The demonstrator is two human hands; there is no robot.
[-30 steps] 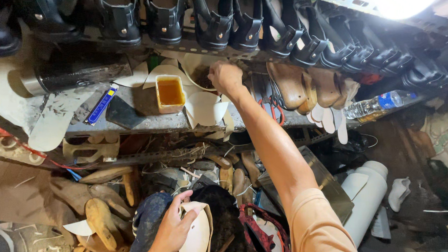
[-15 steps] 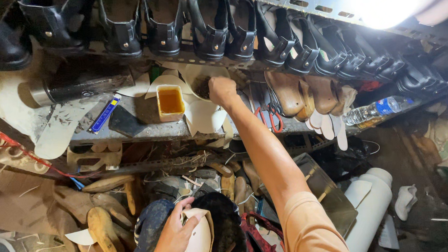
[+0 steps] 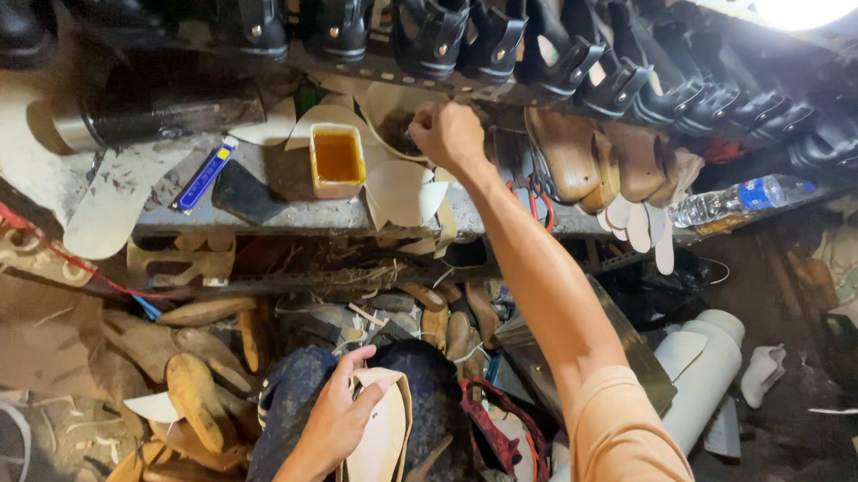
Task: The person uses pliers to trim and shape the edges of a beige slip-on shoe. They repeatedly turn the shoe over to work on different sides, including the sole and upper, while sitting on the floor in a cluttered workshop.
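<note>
While our left hand has its grip closed around a pale shoe insole down on our lap, our right hand is up at the shelf, fingers bunched over a small bowl beside the glue tub — can't tell if it's holding anything

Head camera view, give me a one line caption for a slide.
Left hand holds a pale shoe piece while right hand reaches into a bowl beside the glue tub.
</note>
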